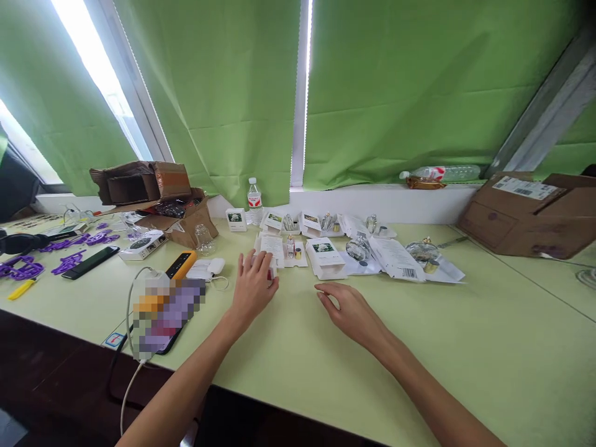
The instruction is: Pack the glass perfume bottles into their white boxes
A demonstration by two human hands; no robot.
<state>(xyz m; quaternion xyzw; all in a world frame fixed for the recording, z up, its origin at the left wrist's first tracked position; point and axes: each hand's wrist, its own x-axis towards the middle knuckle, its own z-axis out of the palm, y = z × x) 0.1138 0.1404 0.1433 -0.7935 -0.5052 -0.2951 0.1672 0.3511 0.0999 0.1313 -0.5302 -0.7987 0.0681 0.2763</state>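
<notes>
My left hand reaches over a small white box with a bit of red on it, its fingers curled down round the box. Just behind lies an opened carton flap with printed text, beside a small glass bottle with a gold cap next to it. My right hand hovers over the table in front of a white box with a flower picture; its fingers are apart and hold nothing. Further right are a round glass bottle and a larger one on opened cartons.
Behind stand a plastic bottle and a small white box. At left are cardboard boxes, a power strip, phones and purple parts. A large cardboard box sits at right on the table.
</notes>
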